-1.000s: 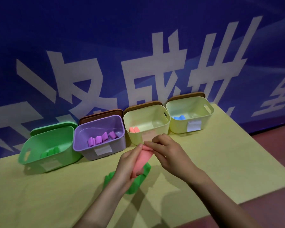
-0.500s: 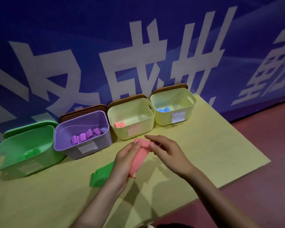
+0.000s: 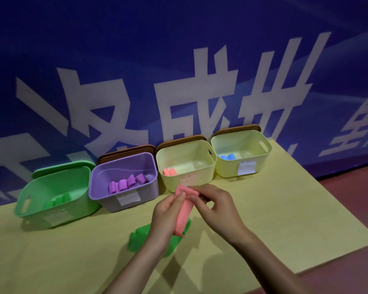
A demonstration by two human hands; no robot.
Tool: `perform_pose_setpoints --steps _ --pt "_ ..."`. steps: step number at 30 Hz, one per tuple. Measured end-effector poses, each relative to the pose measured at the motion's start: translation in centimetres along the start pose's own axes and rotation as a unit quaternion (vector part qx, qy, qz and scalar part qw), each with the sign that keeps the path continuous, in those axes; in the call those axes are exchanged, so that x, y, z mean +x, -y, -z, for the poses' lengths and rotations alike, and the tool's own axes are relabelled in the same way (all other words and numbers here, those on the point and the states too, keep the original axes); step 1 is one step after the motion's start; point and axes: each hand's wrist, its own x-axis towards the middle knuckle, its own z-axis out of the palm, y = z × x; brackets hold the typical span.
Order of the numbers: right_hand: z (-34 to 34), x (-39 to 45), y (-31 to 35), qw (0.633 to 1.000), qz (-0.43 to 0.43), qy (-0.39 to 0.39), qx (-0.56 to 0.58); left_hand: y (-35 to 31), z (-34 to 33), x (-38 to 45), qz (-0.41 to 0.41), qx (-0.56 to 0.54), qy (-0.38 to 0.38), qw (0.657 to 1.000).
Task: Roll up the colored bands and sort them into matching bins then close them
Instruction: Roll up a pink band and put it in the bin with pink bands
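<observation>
Much of the flat green band (image 3: 155,240) lay hidden under our left wrist, so we could not make out its full shape; only its ends showed on the yellow-green table cover (image 3: 285,219). The white labels on the bin fronts were too blurred to read, and the rolls inside the green plastic bin (image 3: 51,200) barely stood out from its walls. The lids — one green, three brown — were mostly hidden behind their bins, only their top edges showing against the blue banner with large white characters (image 3: 179,60).

We held the pink foam band (image 3: 184,211) above the table, just in front of the pale yellow bin holding pink rolls (image 3: 187,164). Our left hand (image 3: 168,217) gripped the band along its length, thumb pressed near the top and fingers curled behind it. Our right hand (image 3: 215,204) pinched the rolled upper end between thumb and fingertips, the fingers bent over it. The lower end of the band hung loose, over the green band.

Taking that pink-roll bin as the landmark: the purple plastic bin with purple rolls (image 3: 123,181) stood just left of it, the green bin further left, and the second pale yellow bin with blue rolls (image 3: 240,155) just right of it. All four stood uncovered.
</observation>
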Motion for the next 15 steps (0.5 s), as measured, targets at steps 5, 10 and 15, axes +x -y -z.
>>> perform_pose_setpoints --steps 5,10,15 --pt "-1.1 1.1 -0.2 0.989 0.088 -0.03 -0.119 -0.7 0.3 1.1 -0.018 0.008 -0.031 0.999" --pt "-1.0 2.7 -0.7 0.982 0.134 -0.026 -0.133 -1.6 0.8 2.1 0.013 0.017 -0.011 1.0" --pt "-0.8 3.4 -1.3 0.98 0.134 0.004 -0.145 -1.5 1.1 2.8 0.078 -0.03 0.03 0.996"
